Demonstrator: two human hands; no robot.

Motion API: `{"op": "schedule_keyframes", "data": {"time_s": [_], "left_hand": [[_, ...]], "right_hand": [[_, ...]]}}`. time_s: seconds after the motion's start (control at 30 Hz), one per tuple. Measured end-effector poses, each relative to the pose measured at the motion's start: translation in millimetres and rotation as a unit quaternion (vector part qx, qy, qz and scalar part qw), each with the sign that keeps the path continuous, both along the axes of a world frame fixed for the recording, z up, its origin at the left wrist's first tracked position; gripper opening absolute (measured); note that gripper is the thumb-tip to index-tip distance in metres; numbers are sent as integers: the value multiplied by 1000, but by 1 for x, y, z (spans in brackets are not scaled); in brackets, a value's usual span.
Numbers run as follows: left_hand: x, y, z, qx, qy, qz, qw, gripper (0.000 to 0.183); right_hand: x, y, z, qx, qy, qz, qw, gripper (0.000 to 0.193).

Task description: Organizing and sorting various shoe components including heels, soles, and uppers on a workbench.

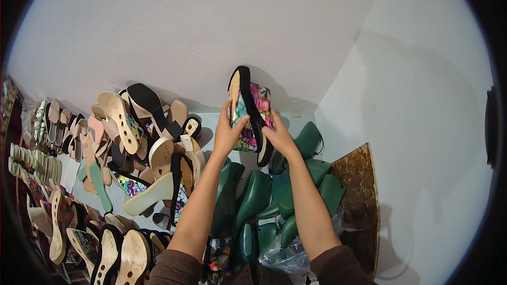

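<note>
Both of my hands hold floral wedge shoe soles (262, 97) with black edging, lifted in front of the wall; they look like a pair pressed together, though fingers cover part of them. My left hand (228, 131) grips the left side, its thumb lying across the bright print. On the right side, my right hand (280, 136) is closed around the black-edged part. Below the hands lie several green shoe lasts (253, 192), partly hidden by my forearms.
To the left spreads a pile of wooden and beige soles (117, 119), with a pale green sole (99, 187) among them. More wedge soles (134, 256) stand at lower left. A rusty brown board (359, 200) leans at right, near clear plastic wrapping (285, 256).
</note>
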State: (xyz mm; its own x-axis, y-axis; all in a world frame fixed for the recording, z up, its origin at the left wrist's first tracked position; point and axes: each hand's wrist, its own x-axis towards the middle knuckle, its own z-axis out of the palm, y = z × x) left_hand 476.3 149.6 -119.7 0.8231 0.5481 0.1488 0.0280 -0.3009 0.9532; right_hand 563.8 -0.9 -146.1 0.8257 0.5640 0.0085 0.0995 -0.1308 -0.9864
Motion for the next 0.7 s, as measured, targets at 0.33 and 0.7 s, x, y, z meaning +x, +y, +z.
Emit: {"op": "schedule_keyframes", "data": {"time_s": [0.33,0.7], "left_hand": [[-20,-8,-6,1,215,-28,976,77],[8,4,-67,48,248,-102,962,79]], "right_hand": [[-28,-21,48,-128,169,46,976,44],[-12,11,-31,-352,-53,-8,934,48]]}}
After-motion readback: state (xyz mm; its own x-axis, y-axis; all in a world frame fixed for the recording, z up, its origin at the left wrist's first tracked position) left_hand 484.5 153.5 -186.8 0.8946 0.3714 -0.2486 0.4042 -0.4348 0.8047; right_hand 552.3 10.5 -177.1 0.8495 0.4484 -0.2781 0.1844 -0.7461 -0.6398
